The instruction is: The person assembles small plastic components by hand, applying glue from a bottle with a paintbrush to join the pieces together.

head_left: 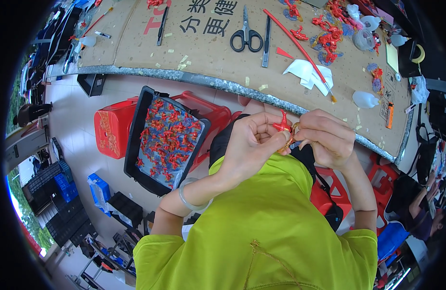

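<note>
In front of my chest, below the table's near edge, my left hand [254, 140] is closed on a small red figurine [282, 124] with gold and bluish parts. The figurine's red top sticks up above thumb and fingers. Right beside it, my right hand [327, 138] is closed in a pinch at the figurine's gold side. Its fingertips hide what they grip. Several similar red figurines [329, 41] with translucent blue bases lie on the cardboard-covered table [203, 53].
Scissors [246, 36], a cutter knife [267, 43], a long red brush [300, 48], white tissue [307, 75] and a squeeze bottle [365, 99] lie on the table. At left, a black crate [131, 159] full of figurines rests by red stools [114, 128]. Another person sits far right.
</note>
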Demonstrator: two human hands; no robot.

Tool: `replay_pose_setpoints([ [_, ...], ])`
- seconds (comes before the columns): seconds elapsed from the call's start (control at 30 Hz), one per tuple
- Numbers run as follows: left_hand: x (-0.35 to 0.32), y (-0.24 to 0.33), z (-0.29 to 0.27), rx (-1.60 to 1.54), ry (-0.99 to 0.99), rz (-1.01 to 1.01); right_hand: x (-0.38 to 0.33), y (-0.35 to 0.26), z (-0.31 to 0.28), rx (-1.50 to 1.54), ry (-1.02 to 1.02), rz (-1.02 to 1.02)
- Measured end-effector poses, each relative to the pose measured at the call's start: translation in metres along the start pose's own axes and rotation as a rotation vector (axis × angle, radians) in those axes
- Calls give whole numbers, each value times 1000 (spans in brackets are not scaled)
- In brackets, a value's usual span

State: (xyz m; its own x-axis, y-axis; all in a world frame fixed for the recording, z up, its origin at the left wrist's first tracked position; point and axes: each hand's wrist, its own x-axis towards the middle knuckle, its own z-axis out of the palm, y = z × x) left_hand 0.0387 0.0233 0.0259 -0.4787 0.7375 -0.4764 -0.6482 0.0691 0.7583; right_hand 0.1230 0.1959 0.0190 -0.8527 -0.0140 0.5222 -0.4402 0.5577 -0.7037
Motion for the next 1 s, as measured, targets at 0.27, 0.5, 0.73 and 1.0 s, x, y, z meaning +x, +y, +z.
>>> replay_pose_setpoints([
  [0.27,0,-1,1,48,-2,37,-2,-2,2,16,40,15],
  [0.5,0,-3,-2,38,-4,42,0,-2,1,-5,11,-15],
  [0.73,1,2,-3,29,-25,27,-3,0,0,41,18,14],
  [1.0,4,4,-7,-8,-62,-47,-2,0,-4,72,-40,122],
])
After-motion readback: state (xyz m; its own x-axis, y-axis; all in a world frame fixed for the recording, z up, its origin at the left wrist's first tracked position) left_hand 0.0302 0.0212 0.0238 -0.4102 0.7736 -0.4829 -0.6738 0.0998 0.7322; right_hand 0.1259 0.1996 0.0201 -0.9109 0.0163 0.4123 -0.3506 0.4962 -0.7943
